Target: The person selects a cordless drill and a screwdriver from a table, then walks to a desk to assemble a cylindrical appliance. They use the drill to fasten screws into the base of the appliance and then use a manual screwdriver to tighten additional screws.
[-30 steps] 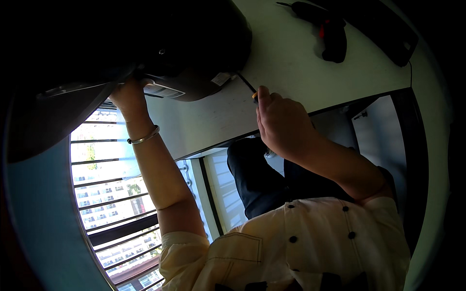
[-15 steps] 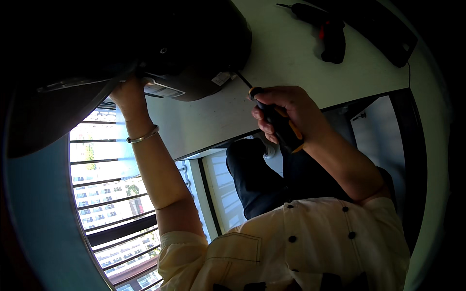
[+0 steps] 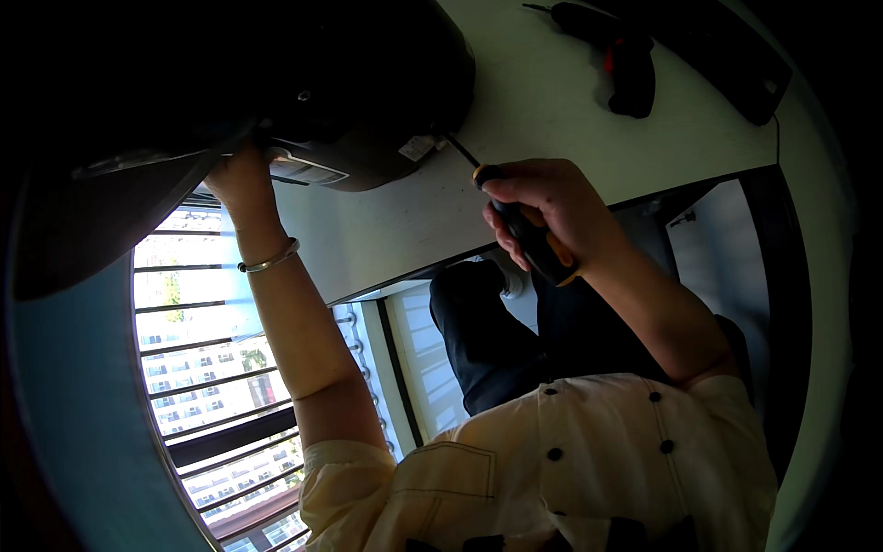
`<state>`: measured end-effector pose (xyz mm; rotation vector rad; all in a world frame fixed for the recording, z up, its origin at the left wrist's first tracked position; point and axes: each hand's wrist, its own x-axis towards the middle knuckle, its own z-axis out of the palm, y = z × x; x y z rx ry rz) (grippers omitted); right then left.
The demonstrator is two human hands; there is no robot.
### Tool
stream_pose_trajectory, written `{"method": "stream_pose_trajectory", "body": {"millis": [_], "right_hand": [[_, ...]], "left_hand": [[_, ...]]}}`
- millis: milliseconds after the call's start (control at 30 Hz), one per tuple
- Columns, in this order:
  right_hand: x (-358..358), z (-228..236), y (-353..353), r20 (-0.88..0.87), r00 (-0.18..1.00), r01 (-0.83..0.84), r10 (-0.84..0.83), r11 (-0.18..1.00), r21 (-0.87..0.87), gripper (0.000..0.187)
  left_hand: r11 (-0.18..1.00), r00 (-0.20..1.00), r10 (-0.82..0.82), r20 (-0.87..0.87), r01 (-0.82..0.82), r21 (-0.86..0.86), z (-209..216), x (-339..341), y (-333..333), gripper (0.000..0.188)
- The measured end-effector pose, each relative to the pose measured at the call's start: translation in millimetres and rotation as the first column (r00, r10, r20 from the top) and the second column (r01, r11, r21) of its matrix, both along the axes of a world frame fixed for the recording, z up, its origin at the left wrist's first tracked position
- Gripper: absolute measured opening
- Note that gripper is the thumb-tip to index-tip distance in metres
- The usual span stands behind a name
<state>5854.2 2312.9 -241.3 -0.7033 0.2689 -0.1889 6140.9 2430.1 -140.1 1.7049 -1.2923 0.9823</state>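
A large dark rounded appliance housing with a grey underside [image 3: 368, 110] stands tipped up at the near edge of the pale desk [image 3: 552, 110], its underside turned toward the person. This tilt exposes the base panel and its small white label to the tool.

The left hand [image 3: 241, 179] reaches up against the lower rim of the housing beside the desk's near edge. The fingers are hidden in shadow behind the rim, so whether they clasp it or only press it cannot be told; the hand appears to steady the tilted body. The left forearm rises almost straight, with a thin silver bangle [image 3: 269, 260] at the wrist.

The right hand [image 3: 552, 212] is closed firmly around the black-and-orange handle of a screwdriver [image 3: 515, 216]. The slim dark shaft runs up and left, its tip meeting the housing base just beside the label. The wrist is bent and the elbow is held out to the right, keeping the shaft in line with the fastening point.

A black-and-red cordless power tool [image 3: 625, 55] lies well apart, near the far edge of the desk.
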Motion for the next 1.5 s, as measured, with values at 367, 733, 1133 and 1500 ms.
{"method": "stream_pose_trajectory", "body": {"millis": [367,733,1133,1500], "right_hand": [[4,-3,14,-0.075,0.986,0.08,-0.149,0.817,-0.57,0.014],[0,-7,18,-0.031,0.986,0.127,-0.164,0.857,-0.499,0.016],[2,-9,16,-0.032,0.989,0.109,-0.141,0.875,-0.472,0.023],[3,-17,12,0.09,0.995,0.052,-0.047,0.998,-0.048,0.021]], "left_hand": [[0.996,0.997,0.083,0.011,-0.083,0.033,2,-7,0,0.012],[0.99,0.954,0.112,0.277,-0.131,0.052,1,14,5,0.018],[0.981,0.976,0.15,0.156,-0.166,0.095,0,14,9,0.017],[0.997,0.997,0.075,-0.024,-0.075,-0.018,-2,-1,0,0.018]]}}
